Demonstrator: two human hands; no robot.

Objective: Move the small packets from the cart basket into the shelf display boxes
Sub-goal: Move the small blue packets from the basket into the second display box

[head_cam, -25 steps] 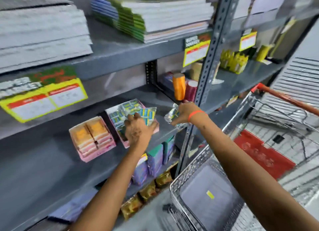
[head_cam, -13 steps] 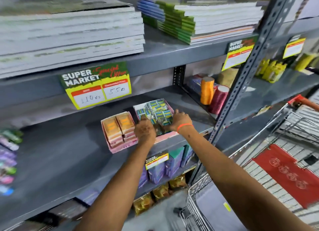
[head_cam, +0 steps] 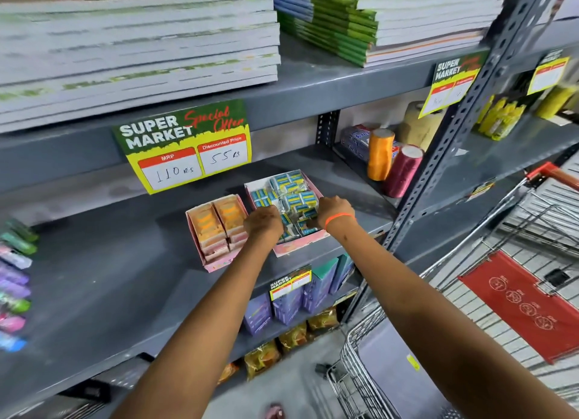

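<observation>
Two pink display boxes stand side by side on the middle grey shelf. The left box (head_cam: 216, 263) holds orange packets (head_cam: 216, 224). The right box (head_cam: 300, 244) is filled with small blue-and-yellow packets (head_cam: 291, 193). My left hand (head_cam: 263, 224) and my right hand (head_cam: 333, 210) both reach into the near half of the right box, fingers curled down among the packets there. Which packets each hand grips is hidden by the knuckles. The wire cart basket (head_cam: 354, 359) sits at the lower right; no packets show in the part I can see.
An orange spool (head_cam: 379, 154) and a maroon spool (head_cam: 401, 171) stand right of the boxes near the shelf upright (head_cam: 445, 149). Stacked notebooks fill the top shelf. A price tag (head_cam: 188, 146) hangs above the boxes. Purple cartons sit on the shelf below.
My right hand carried a clear packet from beside the upright into the right box. Both hands now press down among the packets. My view shifted left and closer to the shelf.
</observation>
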